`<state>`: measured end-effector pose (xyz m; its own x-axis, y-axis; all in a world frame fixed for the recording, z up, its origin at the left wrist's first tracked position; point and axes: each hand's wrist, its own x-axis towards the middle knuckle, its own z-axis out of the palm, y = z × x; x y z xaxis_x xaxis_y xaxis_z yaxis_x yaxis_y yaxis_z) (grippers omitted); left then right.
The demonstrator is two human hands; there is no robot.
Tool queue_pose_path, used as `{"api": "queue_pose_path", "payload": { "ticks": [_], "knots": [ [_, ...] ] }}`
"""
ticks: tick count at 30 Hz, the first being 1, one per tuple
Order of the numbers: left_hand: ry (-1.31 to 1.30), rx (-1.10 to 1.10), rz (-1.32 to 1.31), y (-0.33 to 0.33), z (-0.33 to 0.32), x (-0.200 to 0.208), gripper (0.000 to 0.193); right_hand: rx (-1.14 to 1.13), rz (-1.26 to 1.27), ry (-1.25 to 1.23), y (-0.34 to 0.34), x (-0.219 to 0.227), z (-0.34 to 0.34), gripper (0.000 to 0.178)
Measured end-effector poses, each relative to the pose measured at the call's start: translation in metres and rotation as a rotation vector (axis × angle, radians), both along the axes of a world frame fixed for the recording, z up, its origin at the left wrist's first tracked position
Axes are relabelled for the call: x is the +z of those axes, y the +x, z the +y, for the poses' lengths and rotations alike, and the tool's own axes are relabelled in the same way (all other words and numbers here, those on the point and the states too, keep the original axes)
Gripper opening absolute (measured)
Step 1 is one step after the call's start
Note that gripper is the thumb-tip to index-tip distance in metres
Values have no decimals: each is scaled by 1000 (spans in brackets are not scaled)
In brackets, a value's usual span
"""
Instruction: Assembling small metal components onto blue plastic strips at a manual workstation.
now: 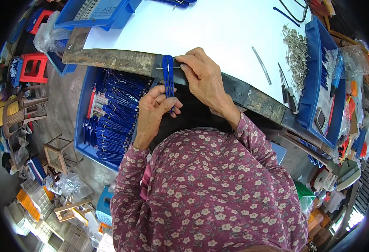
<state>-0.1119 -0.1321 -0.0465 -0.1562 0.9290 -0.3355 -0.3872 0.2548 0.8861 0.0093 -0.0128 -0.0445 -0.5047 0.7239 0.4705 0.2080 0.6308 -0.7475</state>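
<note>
At the table's near edge, my left hand point(150, 111) pinches the lower end of a long, narrow blue plastic piece point(168, 75) with slots along it. The piece stands upright in view, its rounded top end against the table edge point(113, 59). Through its upper part passes a thin metal pin point(177, 68), sticking out on both sides. My right hand point(203, 77) grips the pin's right end between thumb and fingers. Below and left, a blue bin point(82, 126) holds many similar blue pieces point(119, 113), stacked in rows.
White sheeting point(218, 29) covers the tabletop. A heap of metal pins point(296, 54), a thin metal rod point(261, 65) and black-handled tools point(292, 103) lie to the right, beside a blue tray point(314, 101). Another blue tray point(108, 21) sits far left. Red stools point(34, 67) stand on the floor.
</note>
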Motion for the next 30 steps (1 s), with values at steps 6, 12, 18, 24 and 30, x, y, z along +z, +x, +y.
{"api": "queue_pose_path", "payload": {
  "ticks": [6,12,18,24,30],
  "knots": [
    [29,14,66,3,2,2,24,79,26,-96,4,0,1,17],
    [101,34,59,7,7,9,24,253,244,-629,11,18,5,19],
    [143,8,78,10,12,9,24,219,211,-773,7,33,8,28],
    [159,-18,119,8,8,8,27,199,163,-723,1,27,3,37],
    [133,-1,125,5,3,6,26,202,160,-758,-4,27,2,32]
  ]
}}
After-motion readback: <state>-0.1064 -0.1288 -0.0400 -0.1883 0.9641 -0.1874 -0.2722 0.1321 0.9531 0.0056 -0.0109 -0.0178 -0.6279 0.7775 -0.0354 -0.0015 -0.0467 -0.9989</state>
